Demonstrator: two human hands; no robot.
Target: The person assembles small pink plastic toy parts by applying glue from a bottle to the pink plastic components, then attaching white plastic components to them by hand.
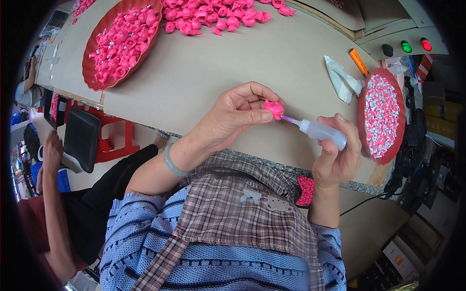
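Between the left fingers (251, 117), a pink piece (273, 108) touches a nozzled bottle (318, 131).

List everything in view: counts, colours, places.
Moulded plastic piece: one, pink, centre
Plastic squeeze bottle: one, translucent white, centre right
Scalloped oval tray of pink pieces: one, red, upper left
Loose plastic pieces: many, pink, top
Narrow oval tray of pink-and-white bits: one, red, right
Crumpled cloth or paper: one, white, upper right
Pen-shaped stick: one, orange, upper right
Round buttons: three; black, green, red; upper right
Stool: at least one, red, left
Co-workers: two, maroon and grey tops, left
Workbench: one, grey, middle
Left hand: one, bare, pinching the piece
Right hand: one, bare, gripping the bottle
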